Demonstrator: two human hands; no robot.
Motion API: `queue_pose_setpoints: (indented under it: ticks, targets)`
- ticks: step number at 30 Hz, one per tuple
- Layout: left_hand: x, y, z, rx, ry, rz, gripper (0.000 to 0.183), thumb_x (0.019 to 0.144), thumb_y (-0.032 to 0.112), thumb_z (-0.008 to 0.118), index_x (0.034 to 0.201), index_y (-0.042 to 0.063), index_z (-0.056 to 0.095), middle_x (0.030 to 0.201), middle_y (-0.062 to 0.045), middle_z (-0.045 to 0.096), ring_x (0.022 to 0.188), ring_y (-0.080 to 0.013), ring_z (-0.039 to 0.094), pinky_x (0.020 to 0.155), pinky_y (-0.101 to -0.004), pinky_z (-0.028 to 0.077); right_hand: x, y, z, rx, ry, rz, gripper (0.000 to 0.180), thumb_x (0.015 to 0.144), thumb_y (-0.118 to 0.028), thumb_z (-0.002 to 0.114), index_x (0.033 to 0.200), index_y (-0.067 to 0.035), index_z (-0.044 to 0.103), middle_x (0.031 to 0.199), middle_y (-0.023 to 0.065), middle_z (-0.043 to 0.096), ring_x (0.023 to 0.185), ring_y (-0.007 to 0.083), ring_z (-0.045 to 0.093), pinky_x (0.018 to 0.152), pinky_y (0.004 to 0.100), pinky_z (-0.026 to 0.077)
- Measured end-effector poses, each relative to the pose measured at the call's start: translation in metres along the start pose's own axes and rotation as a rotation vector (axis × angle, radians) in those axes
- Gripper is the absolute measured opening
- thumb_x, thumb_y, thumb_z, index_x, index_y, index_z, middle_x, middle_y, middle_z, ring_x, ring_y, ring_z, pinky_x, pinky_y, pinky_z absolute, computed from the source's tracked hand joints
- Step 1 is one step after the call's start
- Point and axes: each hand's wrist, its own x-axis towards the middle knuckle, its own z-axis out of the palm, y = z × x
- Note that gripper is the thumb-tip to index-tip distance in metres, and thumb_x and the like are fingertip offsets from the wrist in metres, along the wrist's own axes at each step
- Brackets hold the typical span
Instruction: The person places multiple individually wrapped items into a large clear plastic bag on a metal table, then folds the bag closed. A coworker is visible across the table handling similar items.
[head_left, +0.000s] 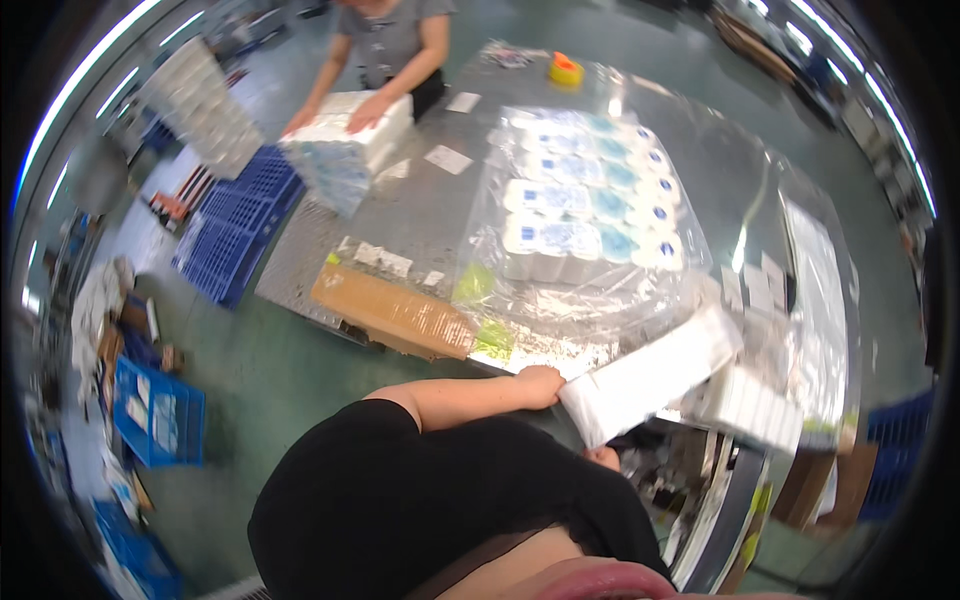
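A long white plastic-wrapped pack (649, 375) slants across the table's near edge in front of me. My left hand (540, 386) grips its near left corner, the fingertips partly hidden behind it. Lower down, my right hand (602, 457) is at the pack's bottom corner, mostly covered by the pack and my body. Beyond the pack, rows of white wrapped roll packs (592, 199) with blue print lie on a large clear plastic bag (480, 225). More white packs (750, 409) stand beside the far end of the held pack.
Across the table (390, 199), a co-worker's hands (367, 112) press on a large white bundle (390, 131). A cardboard box (390, 311) lies along the near left edge. Tape rolls (565, 71) sit at the back; flat plastic sheets (817, 315) lie right. A blue pallet (236, 225) is at left.
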Motion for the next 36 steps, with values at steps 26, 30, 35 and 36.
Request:
queue_pose_setpoints:
  ticks: [26, 30, 35, 36]
  targets:
    - [-0.338, 0.1, -0.169, -0.372, 0.772, 0.071, 0.042, 0.095, 0.03, 0.042, 0.069, 0.002, 0.06, 0.062, -0.011, 0.059, 0.061, -0.0264, 0.059, 0.06, -0.0352, 0.045, -0.111, -0.418, -0.203, 0.462, -0.47, -0.837, 0.034, 0.082, -0.027, 0.064, 0.065, 0.001, 0.057, 0.064, 0.0114, 0.059, 0.048, 0.0179, 0.054, 0.044, 0.027, 0.04]
    - [-0.396, 0.067, -0.168, -0.226, 0.891, -0.11, 0.035, 0.094, 0.027, 0.047, 0.075, 0.002, 0.062, 0.062, -0.012, 0.058, 0.058, -0.0239, 0.059, 0.056, -0.033, 0.045, -0.109, -0.467, -0.142, 0.396, -0.672, -0.778, 0.029, 0.082, -0.024, 0.062, 0.064, -0.001, 0.058, 0.056, 0.007, 0.056, 0.047, 0.0153, 0.053, 0.045, 0.0262, 0.04]
    - [-0.462, 0.03, -0.143, -0.171, 1.06, -0.395, 0.044, 0.092, 0.031, 0.041, 0.063, 0.002, 0.058, 0.063, -0.019, 0.056, 0.062, -0.0385, 0.055, 0.059, -0.0449, 0.044, -0.089, -0.528, -0.04, 0.317, -0.74, -0.702, 0.035, 0.087, -0.03, 0.058, 0.063, -0.003, 0.059, 0.049, 0.0017, 0.052, 0.043, 0.0101, 0.049, 0.042, 0.0241, 0.037]
    - [-0.471, 0.018, -0.136, -0.198, 1.023, -0.457, 0.043, 0.092, 0.03, 0.041, 0.063, 0.003, 0.058, 0.064, -0.019, 0.056, 0.063, -0.0386, 0.055, 0.06, -0.0456, 0.044, -0.088, -0.531, -0.02, 0.306, -0.731, -0.647, 0.036, 0.087, -0.03, 0.058, 0.064, -0.003, 0.06, 0.05, 0.0019, 0.053, 0.043, 0.01, 0.049, 0.042, 0.0239, 0.037]
